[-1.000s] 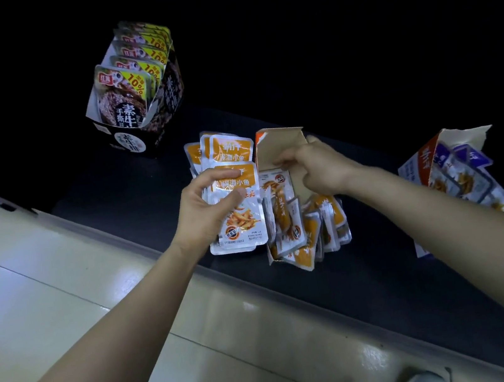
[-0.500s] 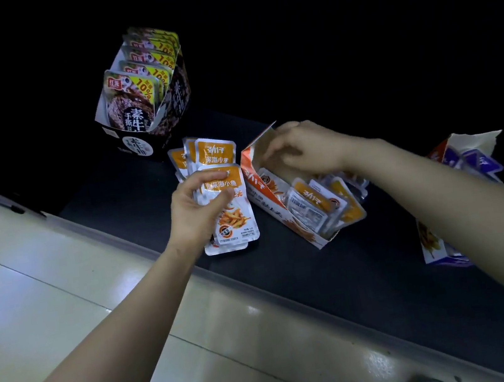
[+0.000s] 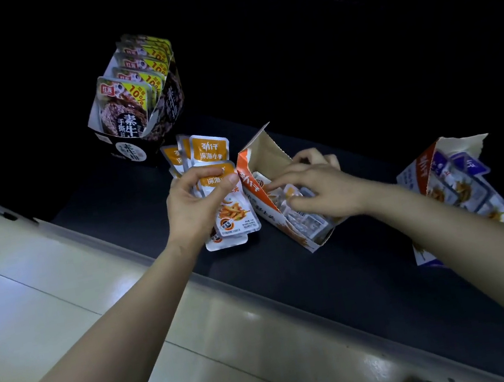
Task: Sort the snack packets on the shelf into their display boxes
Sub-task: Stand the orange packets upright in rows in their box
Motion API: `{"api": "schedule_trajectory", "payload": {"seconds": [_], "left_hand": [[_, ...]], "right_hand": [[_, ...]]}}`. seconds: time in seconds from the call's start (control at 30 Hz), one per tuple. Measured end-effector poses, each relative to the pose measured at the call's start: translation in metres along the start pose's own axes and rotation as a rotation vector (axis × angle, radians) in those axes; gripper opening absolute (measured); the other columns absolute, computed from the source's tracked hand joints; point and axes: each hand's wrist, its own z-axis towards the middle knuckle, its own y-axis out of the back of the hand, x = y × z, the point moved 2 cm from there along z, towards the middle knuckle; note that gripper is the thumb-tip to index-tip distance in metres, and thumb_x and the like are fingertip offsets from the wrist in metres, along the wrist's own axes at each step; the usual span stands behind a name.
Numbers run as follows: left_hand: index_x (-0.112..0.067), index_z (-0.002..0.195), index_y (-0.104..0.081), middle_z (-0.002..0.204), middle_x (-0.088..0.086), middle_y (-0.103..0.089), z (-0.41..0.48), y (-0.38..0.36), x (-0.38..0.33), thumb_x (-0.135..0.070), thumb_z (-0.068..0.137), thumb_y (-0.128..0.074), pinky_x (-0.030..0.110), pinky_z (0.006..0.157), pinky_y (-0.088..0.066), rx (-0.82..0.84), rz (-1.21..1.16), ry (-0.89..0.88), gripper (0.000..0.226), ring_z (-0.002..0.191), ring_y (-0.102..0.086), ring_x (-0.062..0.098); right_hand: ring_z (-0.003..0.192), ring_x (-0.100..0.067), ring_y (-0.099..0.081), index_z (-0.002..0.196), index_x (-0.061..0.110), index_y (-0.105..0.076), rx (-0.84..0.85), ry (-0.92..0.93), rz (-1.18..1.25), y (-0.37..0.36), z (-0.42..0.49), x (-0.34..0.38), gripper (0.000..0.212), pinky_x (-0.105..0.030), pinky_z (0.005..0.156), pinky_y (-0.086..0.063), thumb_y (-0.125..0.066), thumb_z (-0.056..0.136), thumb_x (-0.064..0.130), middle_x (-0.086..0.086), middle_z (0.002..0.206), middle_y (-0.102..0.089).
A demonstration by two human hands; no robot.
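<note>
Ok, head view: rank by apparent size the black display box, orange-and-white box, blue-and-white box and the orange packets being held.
1-3. Black cardboard display box, blue-and-white torn cardboard box, orange-and-white open cardboard box: too alike to rank; right hand and forearm cover parts.
4. Fanned orange foil packets in the left hand: smallest.

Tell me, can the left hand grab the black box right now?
Probably not yet. Nothing stands between the left hand and the black box, but the hand grips a fan of orange packets, so it would likely have to set those down first.
</note>
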Motion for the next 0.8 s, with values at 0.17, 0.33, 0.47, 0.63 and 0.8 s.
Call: {"api": "schedule_trajectory", "payload": {"seconds": [0.17,0.33,0.47,0.63,0.8], "left_hand": [[-0.037,0.089,-0.071,0.115,-0.006,-0.060,0.002,-0.006,-0.016,-0.066,0.056,-0.084,0.035,0.090,-0.056,-0.075,0.180,-0.038,0.045,0.104,-0.064,0.010],[-0.031,0.095,-0.069,0.118,-0.008,-0.049,-0.003,-0.013,-0.027,-0.054,0.061,-0.086,0.017,0.083,-0.048,-0.095,0.366,-0.116,0.044,0.106,-0.056,0.008],[-0.031,0.098,-0.069,0.117,-0.007,-0.048,-0.002,-0.013,-0.028,-0.053,0.063,-0.086,0.020,0.080,-0.045,-0.094,0.490,-0.146,0.045,0.098,-0.056,0.008],[-0.030,0.101,-0.069,0.115,-0.005,-0.047,0.000,-0.010,-0.026,-0.038,0.072,-0.079,0.024,0.083,-0.039,-0.124,0.534,-0.105,0.032,0.095,-0.053,0.011],[-0.029,0.099,-0.069,0.110,-0.003,-0.049,-0.002,-0.011,-0.018,-0.037,0.074,-0.076,0.029,0.086,-0.042,-0.127,0.519,-0.065,0.027,0.096,-0.052,0.014]], "right_hand": [[0.126,-0.019,-0.014,0.135,0.041,-0.048,0.080,0.013,-0.101,0.004,-0.002,0.028,0.047,-0.030,0.086,-0.021,-0.051,0.091,0.025,0.029,0.116,-0.032],[0.122,-0.019,-0.014,0.140,0.043,-0.044,0.118,0.117,-0.231,0.005,-0.001,0.032,0.051,-0.027,0.087,-0.013,-0.045,0.094,0.022,0.027,0.146,-0.032],[0.125,-0.020,-0.011,0.142,0.044,-0.041,0.147,0.121,-0.251,0.002,0.001,0.031,0.053,-0.026,0.090,-0.010,-0.045,0.094,0.023,0.026,0.149,-0.030],[0.137,-0.025,-0.018,0.139,0.032,-0.049,0.028,0.076,-0.268,0.003,0.005,0.014,0.055,-0.033,0.106,-0.016,-0.051,0.084,0.029,0.009,0.141,-0.047],[0.127,-0.024,-0.035,0.134,0.018,-0.053,-0.150,0.136,-0.424,0.001,0.005,0.010,0.061,-0.032,0.103,-0.027,-0.053,0.078,-0.006,0.001,0.129,-0.056]]}}
